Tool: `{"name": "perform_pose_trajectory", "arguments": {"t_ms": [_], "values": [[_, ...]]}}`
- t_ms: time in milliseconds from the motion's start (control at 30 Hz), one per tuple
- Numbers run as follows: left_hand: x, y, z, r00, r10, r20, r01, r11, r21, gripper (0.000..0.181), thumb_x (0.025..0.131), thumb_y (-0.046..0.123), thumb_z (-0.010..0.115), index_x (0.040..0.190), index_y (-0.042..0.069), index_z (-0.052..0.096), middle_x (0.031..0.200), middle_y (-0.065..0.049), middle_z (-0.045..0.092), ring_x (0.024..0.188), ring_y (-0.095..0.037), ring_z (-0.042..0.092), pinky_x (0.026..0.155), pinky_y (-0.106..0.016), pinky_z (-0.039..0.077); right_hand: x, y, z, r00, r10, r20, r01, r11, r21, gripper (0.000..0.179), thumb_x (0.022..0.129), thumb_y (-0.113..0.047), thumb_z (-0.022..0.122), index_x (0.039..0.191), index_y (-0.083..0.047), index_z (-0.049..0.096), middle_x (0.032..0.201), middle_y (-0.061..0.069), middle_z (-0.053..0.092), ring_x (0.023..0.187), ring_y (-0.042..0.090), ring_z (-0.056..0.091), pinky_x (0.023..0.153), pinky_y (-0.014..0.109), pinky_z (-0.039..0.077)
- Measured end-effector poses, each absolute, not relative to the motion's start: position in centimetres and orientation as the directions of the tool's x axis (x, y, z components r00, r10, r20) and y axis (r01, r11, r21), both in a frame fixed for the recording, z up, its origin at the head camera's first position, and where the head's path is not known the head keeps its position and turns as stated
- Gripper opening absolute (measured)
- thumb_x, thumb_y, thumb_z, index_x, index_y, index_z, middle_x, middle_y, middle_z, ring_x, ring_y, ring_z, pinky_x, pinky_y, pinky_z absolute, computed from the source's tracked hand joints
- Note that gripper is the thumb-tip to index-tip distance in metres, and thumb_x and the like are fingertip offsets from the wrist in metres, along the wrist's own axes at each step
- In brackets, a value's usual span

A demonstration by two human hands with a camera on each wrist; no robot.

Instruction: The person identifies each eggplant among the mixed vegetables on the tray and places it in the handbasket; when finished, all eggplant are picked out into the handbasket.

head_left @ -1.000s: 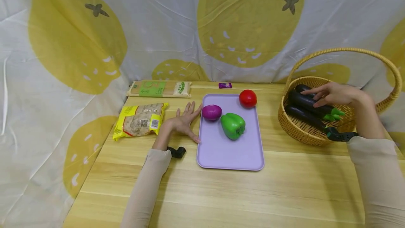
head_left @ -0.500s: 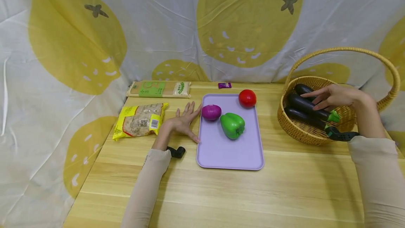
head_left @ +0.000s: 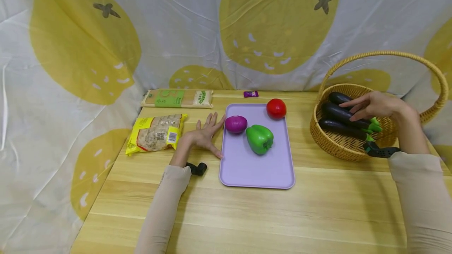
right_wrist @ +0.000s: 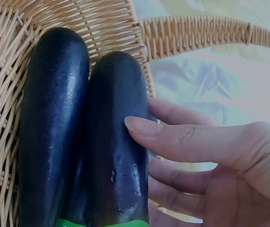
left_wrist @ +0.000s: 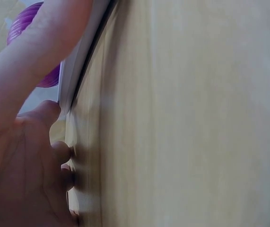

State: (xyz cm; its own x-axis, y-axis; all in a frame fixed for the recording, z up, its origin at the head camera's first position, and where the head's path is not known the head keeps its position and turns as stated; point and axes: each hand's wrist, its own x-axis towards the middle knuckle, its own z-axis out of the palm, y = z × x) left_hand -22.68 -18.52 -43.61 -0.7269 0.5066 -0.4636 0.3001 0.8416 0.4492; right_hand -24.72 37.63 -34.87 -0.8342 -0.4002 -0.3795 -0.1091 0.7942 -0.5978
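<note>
In the head view, dark eggplants lie in a wicker basket [head_left: 337, 153] on the right. My right hand [head_left: 379, 107] reaches in from above. It pinches the middle eggplant [right_wrist: 118, 132], thumb on the near side and fingers behind it. Beside that one, the front eggplant [right_wrist: 54, 123] rests against the woven wall. A third eggplant [head_left: 339, 97] shows behind my fingers. My left hand [head_left: 203, 136] is spread at the left edge of a lilac tray [head_left: 256, 175], with thumb and index finger at its rim. The tray bears a purple onion [head_left: 236, 124] and a green bell pepper [head_left: 259, 139].
A red tomato [head_left: 276, 109] sits at the tray's far right corner. Left of the tray lie a yellow food bag [head_left: 157, 133] and a flat noodle pack [head_left: 177, 98]. A small purple packet [head_left: 250, 94] lies near the curtain. The basket's tall handle [head_left: 385, 53] arches behind my right hand.
The eggplant in my right hand has shifted slightly, its green stem end moving toward the left and then back. My right hand has hardly moved, and my left hand stays at the tray's edge.
</note>
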Motion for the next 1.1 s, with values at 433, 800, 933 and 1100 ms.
{"name": "perform_pose_trajectory", "arguments": {"t_ms": [433, 800, 933, 1100], "values": [[-22.7, -18.7, -43.7, -0.724, 0.504, -0.471, 0.297, 0.844, 0.447, 0.149, 0.07, 0.055, 0.092, 0.164, 0.027, -0.02, 0.168, -0.016, -0.033, 0.156, -0.033, -0.034, 0.122, -0.066, -0.023, -24.7, 37.4, -35.5, -0.867, -0.37, -0.334, -0.117, 0.801, -0.587, 0.052, 0.095, -0.012, 0.075, 0.144, -0.003, 0.06, 0.13, 0.031, 0.067, 0.093, -0.011, 0.064, 0.077, 0.02, 0.058], [-22.4, -18.9, -43.3, -0.732, 0.523, -0.437, 0.305, 0.825, 0.477, 0.147, 0.069, 0.053, 0.093, 0.166, 0.024, -0.014, 0.169, -0.019, -0.028, 0.157, -0.036, -0.029, 0.123, -0.067, -0.02, -24.2, 37.2, -35.2, -0.891, -0.357, -0.279, -0.154, 0.818, -0.555, 0.046, 0.097, -0.016, 0.073, 0.14, -0.003, 0.064, 0.126, 0.023, 0.073, 0.091, -0.013, 0.064, 0.076, 0.018, 0.056], [-21.7, -19.9, -42.7, -0.737, 0.546, -0.399, 0.285, 0.786, 0.549, 0.137, 0.075, 0.047, 0.091, 0.167, 0.02, -0.007, 0.171, -0.021, -0.022, 0.159, -0.039, -0.022, 0.125, -0.067, -0.014, -23.3, 36.7, -34.6, -0.9, -0.351, -0.26, -0.173, 0.833, -0.525, 0.045, 0.103, -0.029, 0.066, 0.144, -0.011, 0.063, 0.129, 0.013, 0.074, 0.095, -0.018, 0.06, 0.077, 0.017, 0.053], [-20.8, -20.9, -41.0, -0.794, 0.528, -0.3, 0.26, 0.742, 0.618, 0.106, 0.094, 0.042, 0.076, 0.168, 0.017, 0.004, 0.174, -0.021, -0.01, 0.161, -0.04, -0.012, 0.127, -0.066, -0.009, -21.8, 34.9, -33.4, -0.89, -0.385, -0.245, -0.201, 0.813, -0.546, 0.045, 0.108, -0.032, 0.056, 0.147, -0.011, 0.059, 0.14, 0.013, 0.068, 0.094, -0.017, 0.057, 0.071, 0.017, 0.048]]}}
